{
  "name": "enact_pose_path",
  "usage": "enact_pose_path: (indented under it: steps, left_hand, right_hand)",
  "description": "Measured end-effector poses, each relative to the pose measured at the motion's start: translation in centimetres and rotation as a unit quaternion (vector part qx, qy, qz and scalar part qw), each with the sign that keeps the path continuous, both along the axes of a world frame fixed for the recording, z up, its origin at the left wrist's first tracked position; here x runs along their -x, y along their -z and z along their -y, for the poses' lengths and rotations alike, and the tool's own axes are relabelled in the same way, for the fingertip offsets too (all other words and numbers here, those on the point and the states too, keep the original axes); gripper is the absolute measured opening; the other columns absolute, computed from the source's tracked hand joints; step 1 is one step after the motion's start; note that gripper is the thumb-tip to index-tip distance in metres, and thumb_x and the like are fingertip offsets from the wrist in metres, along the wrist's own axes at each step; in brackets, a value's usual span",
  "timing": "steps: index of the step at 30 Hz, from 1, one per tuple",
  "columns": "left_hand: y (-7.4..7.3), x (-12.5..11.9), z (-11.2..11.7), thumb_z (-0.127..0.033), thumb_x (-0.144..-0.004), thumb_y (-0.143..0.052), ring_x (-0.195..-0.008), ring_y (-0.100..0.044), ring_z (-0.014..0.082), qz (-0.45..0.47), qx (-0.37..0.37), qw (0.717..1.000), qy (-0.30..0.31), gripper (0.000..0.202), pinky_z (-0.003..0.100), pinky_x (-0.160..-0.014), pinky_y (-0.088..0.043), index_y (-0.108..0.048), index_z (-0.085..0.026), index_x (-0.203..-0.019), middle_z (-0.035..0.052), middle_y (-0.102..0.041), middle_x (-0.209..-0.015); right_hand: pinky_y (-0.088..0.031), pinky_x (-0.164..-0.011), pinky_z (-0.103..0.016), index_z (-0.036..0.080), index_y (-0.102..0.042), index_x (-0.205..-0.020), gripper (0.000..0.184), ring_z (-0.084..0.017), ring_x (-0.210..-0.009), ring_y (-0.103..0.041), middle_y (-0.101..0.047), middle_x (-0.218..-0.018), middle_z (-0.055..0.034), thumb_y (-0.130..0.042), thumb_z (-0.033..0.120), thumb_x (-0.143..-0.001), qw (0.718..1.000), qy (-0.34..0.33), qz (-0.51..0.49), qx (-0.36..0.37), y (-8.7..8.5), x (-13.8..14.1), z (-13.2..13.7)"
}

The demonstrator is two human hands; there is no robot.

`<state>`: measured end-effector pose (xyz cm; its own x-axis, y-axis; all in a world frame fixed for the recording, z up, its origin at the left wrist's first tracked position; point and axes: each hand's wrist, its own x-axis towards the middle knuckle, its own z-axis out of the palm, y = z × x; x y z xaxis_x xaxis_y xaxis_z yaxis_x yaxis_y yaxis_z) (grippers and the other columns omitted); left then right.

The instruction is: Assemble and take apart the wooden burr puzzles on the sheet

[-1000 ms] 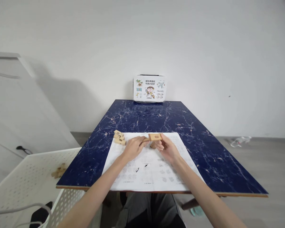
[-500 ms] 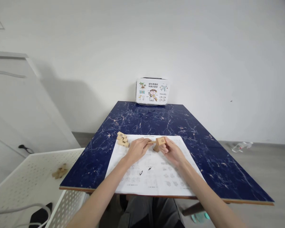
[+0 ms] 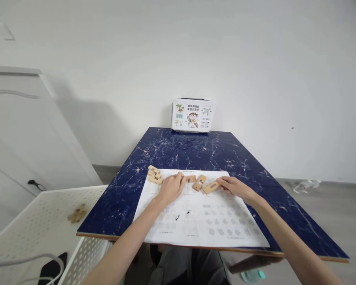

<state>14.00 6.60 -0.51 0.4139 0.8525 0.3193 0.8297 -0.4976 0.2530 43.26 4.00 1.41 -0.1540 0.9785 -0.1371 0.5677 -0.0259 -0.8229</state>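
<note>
Both hands have come farther apart since the last frame. From far off, I see the right hand [image 3: 239, 188] pinching the right end of a flat wooden bar [image 3: 211, 187] between thumb and fingers. Its long way slants from near left to far right, so the free end points toward the left side. 1 notched block [image 3: 199, 183] lies between the 2 hands, just beside that free end. On the left hand [image 3: 171, 187], the fingers are bent close together at the left end of another wooden piece [image 3: 191, 179]; I can't tell if they grip it. White paper [image 3: 195, 220] lies under them on the shiny blue desk [image 3: 184, 150]. A little pile of blocks [image 3: 154, 177] sits left of the left hand. At the back, a white case [image 3: 192, 116] stands by the plain wall [image 3: 255, 79].
</note>
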Motion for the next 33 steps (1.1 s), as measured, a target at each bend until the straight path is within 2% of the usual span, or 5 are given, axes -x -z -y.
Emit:
enact_pose_path:
  steps: [6, 12, 20, 25, 33]
  left_hand:
    - [0.0, 0.0, 0.0, -0.036, -0.106, -0.041, -0.091, -0.067, 0.0258, -0.001, -0.039, 0.999, 0.01, 0.036, 0.037, -0.085, -0.048, -0.062, -0.018, -0.084, 0.0101, -0.071, -0.087]
    - [-0.1, 0.1, 0.4, -0.029, -0.107, -0.035, -0.074, -0.067, 0.0232, -0.003, -0.043, 0.998, 0.038, 0.028, 0.033, -0.071, -0.047, -0.059, -0.019, -0.096, 0.006, -0.069, -0.077]
    - [-0.2, 0.2, 0.3, -0.016, -0.102, -0.036, -0.077, -0.065, 0.0226, 0.03, -0.059, 0.998, 0.019, 0.018, 0.036, -0.08, -0.048, -0.054, -0.02, -0.103, 0.0056, -0.071, -0.086]
    - [-0.4, 0.9, -0.1, -0.02, -0.097, -0.047, -0.108, -0.058, 0.0321, 0.045, -0.144, 0.987, -0.062, 0.012, 0.049, -0.096, -0.043, -0.058, -0.018, -0.101, 0.0136, -0.067, -0.108]
    - [1.0, 3.2, -1.4, -0.036, -0.099, -0.051, -0.136, -0.045, 0.0432, 0.04, -0.192, 0.971, -0.139, 0.033, 0.064, -0.115, -0.028, -0.063, -0.011, -0.118, 0.0253, -0.06, -0.135]
  right_hand:
    - [-0.046, -0.072, -0.032, 0.018, -0.061, -0.13, 0.044, -0.027, -0.087, -0.069, -0.072, -0.097, -0.012, -0.053, 0.046, -0.098, 0.969, 0.103, 0.214, -0.062, 2.3, 1.4, -0.1]
    - [-0.05, -0.084, -0.039, 0.02, -0.052, -0.142, 0.05, -0.026, -0.092, -0.068, -0.054, -0.138, -0.0194, -0.051, 0.047, -0.1, 0.966, 0.06, 0.21, -0.137, 3.9, 5.5, 0.9]
    - [-0.027, -0.117, -0.061, 0.025, -0.046, -0.151, 0.064, -0.039, -0.149, -0.031, -0.042, -0.157, -0.0178, -0.052, 0.058, -0.097, 0.951, 0.054, 0.221, -0.208, 5.4, 11.4, 0.3]
    - [-0.018, -0.123, -0.058, 0.023, -0.044, -0.156, 0.067, -0.04, -0.156, -0.019, -0.025, -0.169, -0.0154, -0.054, 0.052, -0.097, 0.952, 0.034, 0.207, -0.222, 5.2, 13.9, 0.3]
    - [-0.018, -0.126, -0.054, 0.027, -0.055, -0.15, 0.055, -0.037, -0.158, -0.018, -0.025, -0.171, -0.0086, -0.056, 0.04, -0.096, 0.959, -0.013, 0.189, -0.21, 4.1, 16.1, -2.0]
